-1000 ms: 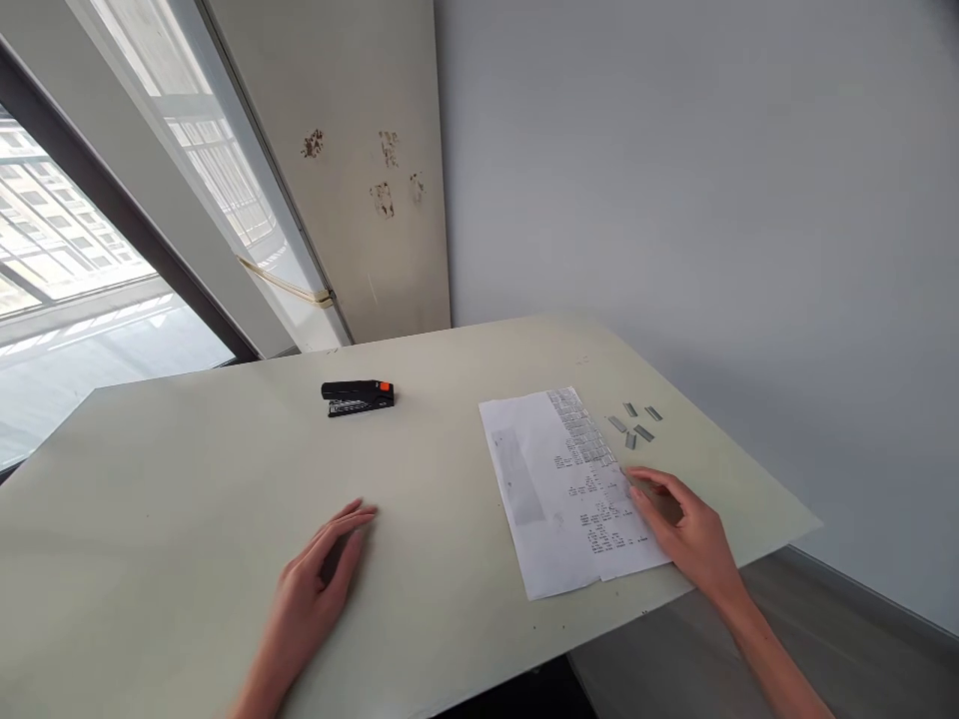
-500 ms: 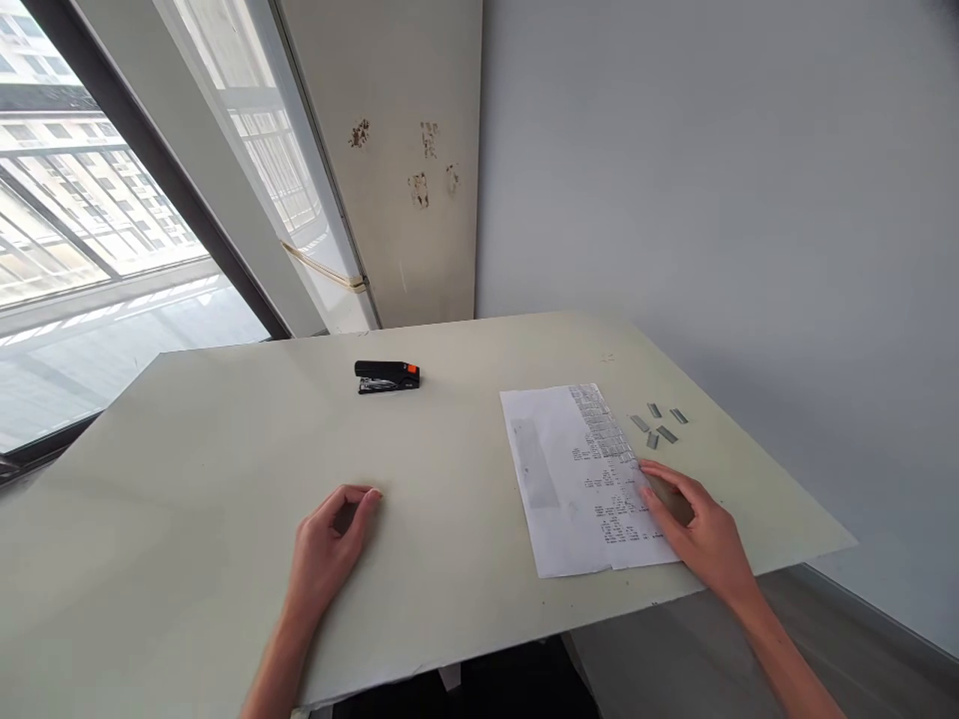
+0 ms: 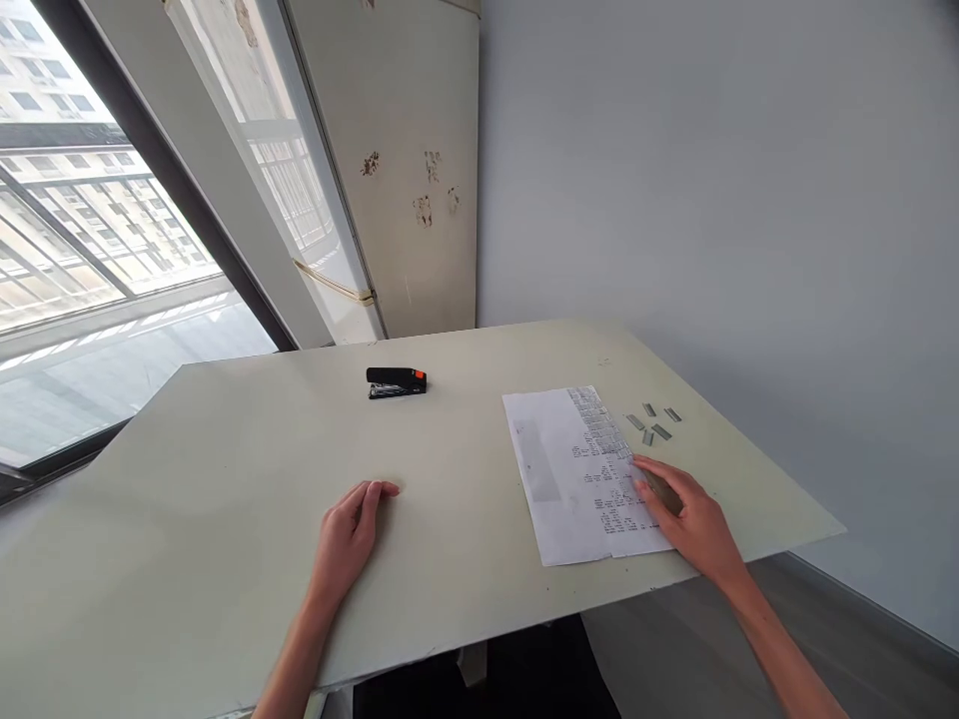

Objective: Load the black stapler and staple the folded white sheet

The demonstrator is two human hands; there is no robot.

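- Apparently relaxed, the right grip (image 3: 696, 519) lies at right of centre, its thumb and fingers apart and curved at the right edge of the paper (image 3: 550, 474); it appears to touch that edge without pinching it.
- The left grip (image 3: 352, 524), below centre, rests with fingers loosely curled; nothing shows in it, but its inner side is hidden, so whether it is fully closed cannot be told.
- The paper lies flat on the pale surface (image 3: 450, 499), printed along its right part; at least one edge at its bottom looks stepped, though the number of sheets is unclear.
- Just beyond the right fingertips, near the surface's right edge, five metal strips (image 3: 660, 431) lie loose and apart from the paper.
- The black stapler (image 3: 396, 376) with an orange patch sits above centre, away from both hands. As judged from this layout, the things are set out and neither stapler nor strips are in use; whether the paper has been stapled cannot be told.
- The right hand hides the paper's lower right corner.
- Farther out are a stained beige panel (image 3: 427, 270) at upper centre, a window (image 3: 75, 230) at upper left and a grey wall (image 3: 711, 180) at upper right.
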